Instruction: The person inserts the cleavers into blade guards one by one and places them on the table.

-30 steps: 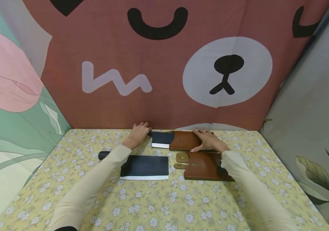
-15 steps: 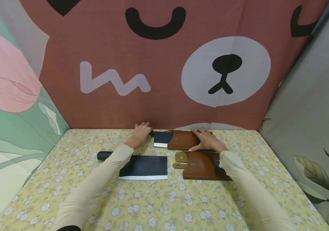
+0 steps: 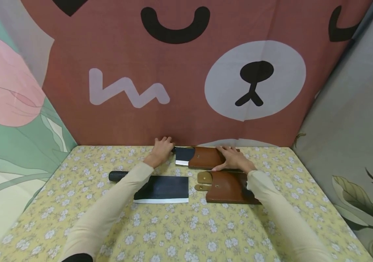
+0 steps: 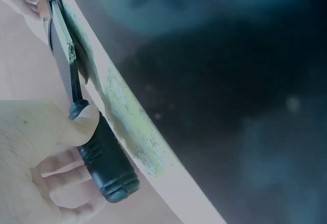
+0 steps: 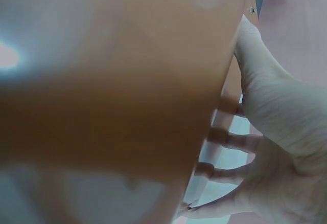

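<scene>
Left hand point(image 3: 161, 150) gripping black cleaver handle point(image 4: 110, 160), blade point(image 3: 183, 155) partly inside brown sheath point(image 3: 203, 157), right hand point(image 3: 235, 160) holding that sheath with spread fingers point(image 5: 232, 174), floral worktop point(image 3: 179, 233)

The near cleaver point(image 3: 170, 187) and far cleaver point(image 3: 184, 154) have blue-black blades, white edges and black handles. The far sheath point(image 3: 206, 158) is brown, the near sheath point(image 3: 227, 191) brown with tan tabs point(image 3: 205, 177). Sleeves point(image 3: 107, 209) are cream, the tabletop point(image 3: 173, 233) yellow with white flowers. The back cloth point(image 3: 179, 72) is brick red with black and pale shapes, the left cloth point(image 3: 12, 91) pink and green, the right cloth point(image 3: 346, 127) grey with olive leaves.
</scene>
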Motion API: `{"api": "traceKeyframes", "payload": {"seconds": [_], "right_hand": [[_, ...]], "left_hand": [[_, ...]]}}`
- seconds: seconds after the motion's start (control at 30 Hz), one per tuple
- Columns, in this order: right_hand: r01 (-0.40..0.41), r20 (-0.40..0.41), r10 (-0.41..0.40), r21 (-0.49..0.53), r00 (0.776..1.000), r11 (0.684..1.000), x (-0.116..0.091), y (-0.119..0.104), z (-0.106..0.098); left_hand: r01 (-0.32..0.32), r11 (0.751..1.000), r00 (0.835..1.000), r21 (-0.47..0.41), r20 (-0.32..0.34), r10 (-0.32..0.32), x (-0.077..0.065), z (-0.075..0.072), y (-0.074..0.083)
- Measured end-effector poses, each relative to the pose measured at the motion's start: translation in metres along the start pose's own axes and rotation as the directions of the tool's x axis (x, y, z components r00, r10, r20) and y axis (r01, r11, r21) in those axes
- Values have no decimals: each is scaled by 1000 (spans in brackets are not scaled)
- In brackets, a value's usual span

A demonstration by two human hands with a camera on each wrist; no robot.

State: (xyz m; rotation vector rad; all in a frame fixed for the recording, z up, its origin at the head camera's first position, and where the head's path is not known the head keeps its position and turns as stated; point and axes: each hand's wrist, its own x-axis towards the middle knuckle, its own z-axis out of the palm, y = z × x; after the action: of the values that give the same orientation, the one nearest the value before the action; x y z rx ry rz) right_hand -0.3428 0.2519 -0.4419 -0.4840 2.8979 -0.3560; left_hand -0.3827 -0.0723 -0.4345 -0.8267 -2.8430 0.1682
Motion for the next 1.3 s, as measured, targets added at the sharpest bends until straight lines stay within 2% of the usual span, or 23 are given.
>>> {"api": "traceKeyframes", "payload": {"seconds": [0.17,0.47,0.7,1.0,1.27,1.3], "right_hand": [[-7,-19,7,4,1000,1000,0,-4,-2],[-23,-4,23,-1,1000,1000,1,-7,-2],[-27,9,27,4,1000,1000,0,-8,-2],[-15,-1,15,-7,1000,1000,3,-11,4],[-20,1,20,-12,1000,1000,3,-15,2],[-22,4,22,-9,1000,1000,3,-15,2]], "left_hand": [[-5,1000,1000,12,-27,5,6,0,3],[-5,1000,999,-16,36,5,9,1,6],[-1,1000,999,-17,35,2,10,3,9],[-20,999,999,-25,49,21,16,3,23],[-14,1000,999,-22,39,15,18,2,28],[-27,1000,1000,-16,13,28,19,6,27]]}}
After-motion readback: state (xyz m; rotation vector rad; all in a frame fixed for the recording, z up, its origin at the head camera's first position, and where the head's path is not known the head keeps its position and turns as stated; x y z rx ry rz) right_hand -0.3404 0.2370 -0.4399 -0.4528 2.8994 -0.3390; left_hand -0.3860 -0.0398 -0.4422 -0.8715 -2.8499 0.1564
